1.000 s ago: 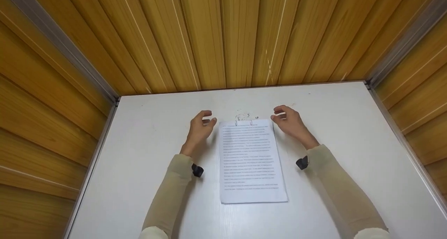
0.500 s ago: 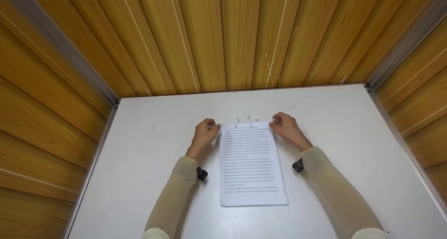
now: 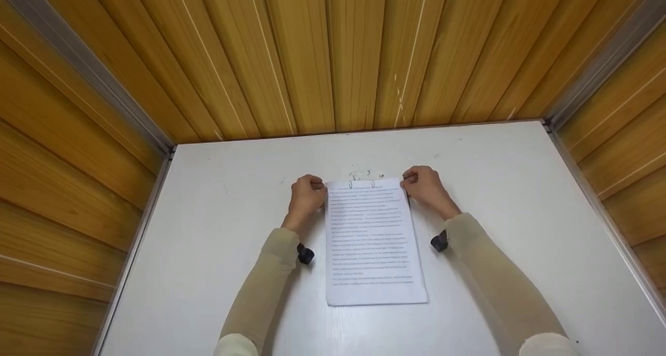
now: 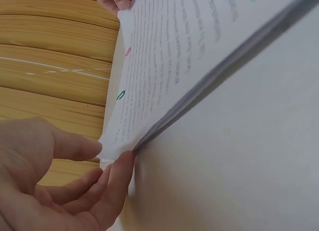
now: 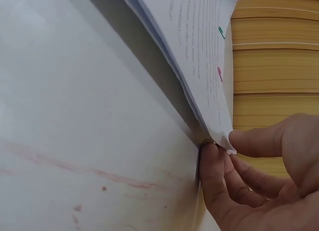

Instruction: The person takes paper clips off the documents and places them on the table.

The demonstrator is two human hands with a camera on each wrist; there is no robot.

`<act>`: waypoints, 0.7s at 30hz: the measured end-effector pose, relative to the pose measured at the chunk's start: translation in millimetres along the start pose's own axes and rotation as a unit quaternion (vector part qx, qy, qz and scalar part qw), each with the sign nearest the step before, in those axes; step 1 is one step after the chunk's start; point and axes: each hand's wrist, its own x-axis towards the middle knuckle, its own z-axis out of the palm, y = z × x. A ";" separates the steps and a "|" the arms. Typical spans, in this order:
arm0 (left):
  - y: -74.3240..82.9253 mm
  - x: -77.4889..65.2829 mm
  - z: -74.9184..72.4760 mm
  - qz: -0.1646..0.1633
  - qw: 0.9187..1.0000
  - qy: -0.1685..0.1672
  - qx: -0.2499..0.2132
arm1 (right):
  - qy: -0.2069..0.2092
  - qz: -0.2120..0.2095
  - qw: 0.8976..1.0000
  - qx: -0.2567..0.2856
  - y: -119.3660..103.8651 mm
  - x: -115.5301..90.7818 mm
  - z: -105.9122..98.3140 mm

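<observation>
A stack of printed paper sheets lies on the white table in front of me. Two paper clips sit along its far edge, one green and one pinkish red. My left hand pinches the far left corner, thumb on top and fingers beneath. At the far right corner, my right hand has the sheets between thumb and fingers. That corner bends up a little in the right wrist view, with a dark shadow under the paper edge. The undersides of the sheets are hidden.
Yellow wood-look panels rise behind the white table and along both sides. Small dark marks spot the tabletop just beyond the stack. Reddish smears show on the table in the right wrist view.
Both hands have moved inward from beside the stack to its far corners and now pinch them. The stack has stayed in about the same place.
</observation>
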 end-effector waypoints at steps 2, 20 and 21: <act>-0.8 1.3 -0.7 0.001 1.000 0.006 -0.004 | 0.001 0.003 1.000 0.003 -0.7 1.8 -0.6; -8.4 0.3 -5.6 0.004 0.998 -0.013 -0.062 | -0.026 0.043 0.989 0.137 8.5 4.0 -0.8; -8.8 -0.1 -6.0 0.002 0.998 -0.013 -0.068 | -0.026 0.045 0.989 0.139 9.0 4.0 -0.7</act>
